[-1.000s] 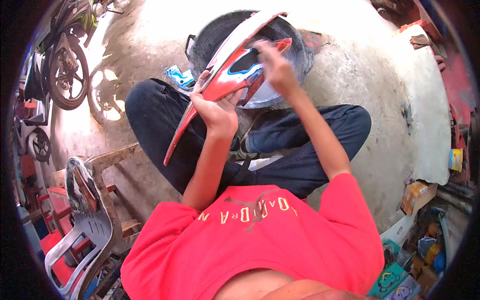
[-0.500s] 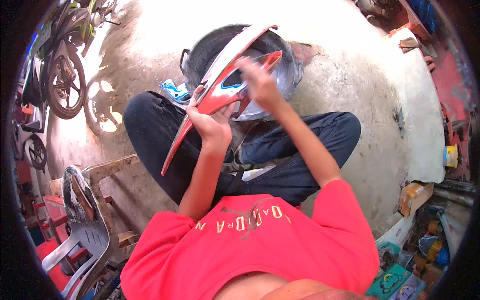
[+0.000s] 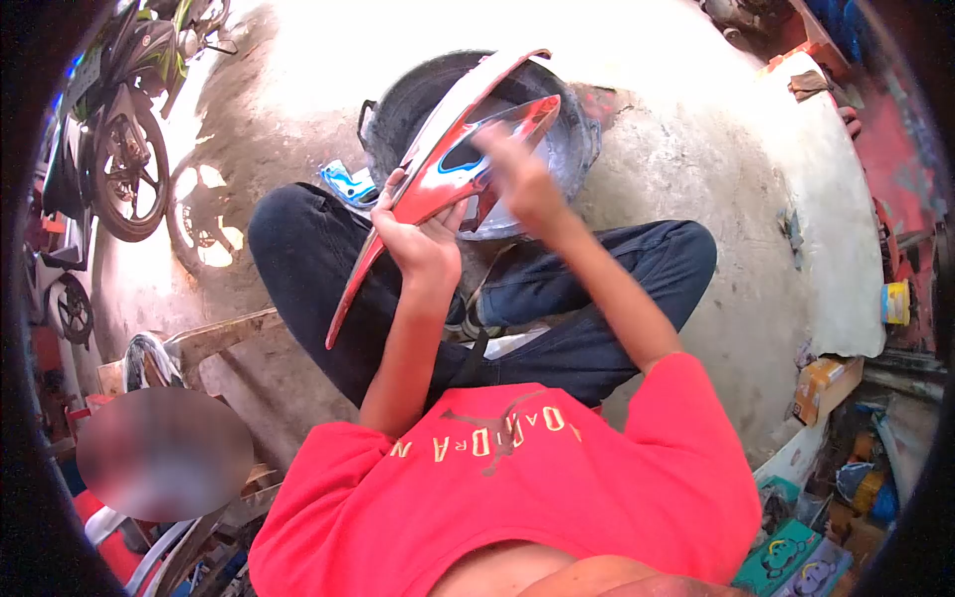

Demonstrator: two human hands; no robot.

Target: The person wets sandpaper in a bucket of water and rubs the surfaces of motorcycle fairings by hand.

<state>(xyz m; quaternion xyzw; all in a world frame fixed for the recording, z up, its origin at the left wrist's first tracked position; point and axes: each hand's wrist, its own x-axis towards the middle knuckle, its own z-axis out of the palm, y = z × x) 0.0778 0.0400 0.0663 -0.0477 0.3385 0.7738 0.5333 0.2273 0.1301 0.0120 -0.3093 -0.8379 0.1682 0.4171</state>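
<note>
Our right hand (image 3: 529, 189) had shifted slightly lower along the red panel (image 3: 423, 201) since the earlier frame, so work, we judged, stayed on its upper half. Our left hand (image 3: 425, 244) clasped its middle, partly over the dark basin (image 3: 396, 111), upper centre of the frame. Blur hid whether our right hand held anything; the basin's inside looked greyish, contents unclear.

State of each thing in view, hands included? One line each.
red panel: held aslant
left hand: grip closed on red panel
right hand: blurred, at red panel; contact unclear
black tub: upright, open-topped; contents unclear
blue-and-white piece: lying beside black tub
motorcycle: upright, partly in view
</note>
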